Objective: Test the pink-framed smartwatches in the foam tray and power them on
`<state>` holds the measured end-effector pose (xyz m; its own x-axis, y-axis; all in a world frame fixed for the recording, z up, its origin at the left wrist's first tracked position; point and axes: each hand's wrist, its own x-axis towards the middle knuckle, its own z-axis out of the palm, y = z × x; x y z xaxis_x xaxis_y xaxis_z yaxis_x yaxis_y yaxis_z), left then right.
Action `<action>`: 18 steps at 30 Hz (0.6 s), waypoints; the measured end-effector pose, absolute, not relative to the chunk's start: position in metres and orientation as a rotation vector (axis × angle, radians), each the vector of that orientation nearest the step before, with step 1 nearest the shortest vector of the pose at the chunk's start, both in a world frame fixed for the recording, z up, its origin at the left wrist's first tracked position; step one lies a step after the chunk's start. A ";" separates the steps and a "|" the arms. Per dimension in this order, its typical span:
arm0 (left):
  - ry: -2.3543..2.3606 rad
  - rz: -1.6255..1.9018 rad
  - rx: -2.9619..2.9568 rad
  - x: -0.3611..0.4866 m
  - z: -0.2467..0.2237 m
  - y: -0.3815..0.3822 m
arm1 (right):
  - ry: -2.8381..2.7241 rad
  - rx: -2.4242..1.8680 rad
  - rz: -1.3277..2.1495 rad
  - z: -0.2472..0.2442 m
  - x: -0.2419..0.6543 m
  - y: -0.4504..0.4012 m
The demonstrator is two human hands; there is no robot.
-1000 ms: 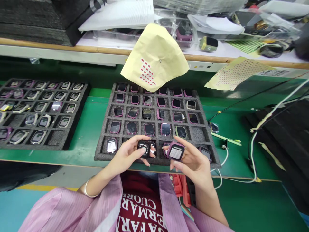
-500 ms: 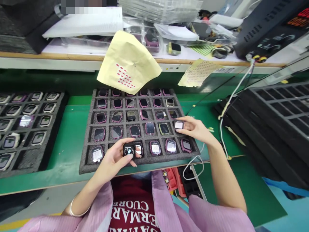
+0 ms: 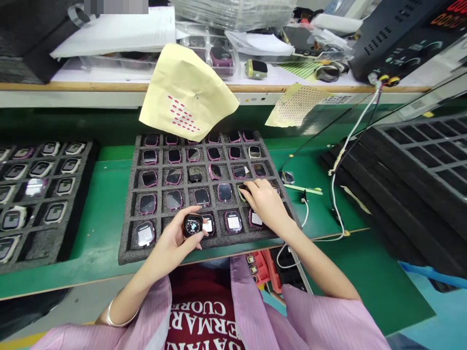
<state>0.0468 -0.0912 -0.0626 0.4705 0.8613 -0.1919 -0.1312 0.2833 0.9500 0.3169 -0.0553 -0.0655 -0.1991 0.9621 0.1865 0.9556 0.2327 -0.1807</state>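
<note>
My left hand (image 3: 178, 238) holds a black smartwatch (image 3: 193, 225) with a lit round dial, its fingers wrapped round the case over the front row of a grey foam tray (image 3: 126, 250). Over the tray's right part, my right hand (image 3: 266, 204) has its fingers closed on a green-rimmed watch (image 3: 242, 193) in its cell; the hand hides most of that watch. Behind the hand, another watch (image 3: 276, 188) shows only in part. Beside the left hand lies a watch with a white lit screen (image 3: 208, 224), and farther right a purple-rimmed watch (image 3: 233, 221) with a lit screen.
A second foam tray (image 3: 67, 214) with pale-rimmed watches stands at left. Black foam trays (image 3: 394, 194) are stacked at right. A white cable (image 3: 335, 189) hangs down near a power supply (image 3: 397, 43). A yellow sheet (image 3: 189, 92) hangs from the shelf over the tray's back row.
My right hand has let go of the lit watch in the right column and moved left to the green-rimmed one. The left hand still holds the black smartwatch.
</note>
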 end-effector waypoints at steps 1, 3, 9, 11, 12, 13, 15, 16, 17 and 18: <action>0.844 0.769 1.094 0.048 -0.064 -0.091 | -2.163 -1.823 0.033 -0.071 0.314 -0.055; 0.874 0.751 1.130 0.048 -0.066 -0.091 | -2.020 -1.796 0.149 -0.076 0.314 -0.055; 0.947 0.767 1.157 0.048 -0.065 -0.090 | -1.587 -1.461 0.669 -0.054 0.305 -0.069; 0.938 0.784 1.149 0.049 -0.064 -0.090 | -1.307 -1.272 1.025 -0.047 0.290 -0.077; 0.931 0.793 1.144 0.049 -0.064 -0.089 | -1.160 -1.190 1.199 -0.045 0.283 -0.081; 0.924 0.802 1.139 0.049 -0.064 -0.089 | -1.032 -1.124 1.345 -0.044 0.275 -0.084; 0.916 0.814 1.127 0.049 -0.063 -0.089 | -0.881 -1.033 1.528 -0.044 0.261 -0.089; 0.921 0.820 1.123 0.049 -0.063 -0.089 | -0.850 -0.995 1.587 -0.044 0.256 -0.091; 0.930 0.826 1.121 0.049 -0.063 -0.089 | -0.834 -0.958 1.638 -0.043 0.252 -0.092; 0.942 0.833 1.120 0.049 -0.062 -0.089 | -0.824 -0.926 1.682 -0.043 0.249 -0.094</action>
<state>0.0486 -0.0892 -0.0621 0.3790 0.9057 -0.1900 -0.0775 0.2356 0.9688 0.2488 -0.0936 -0.0429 -0.2021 0.9605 -0.1913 -0.4374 -0.2633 -0.8598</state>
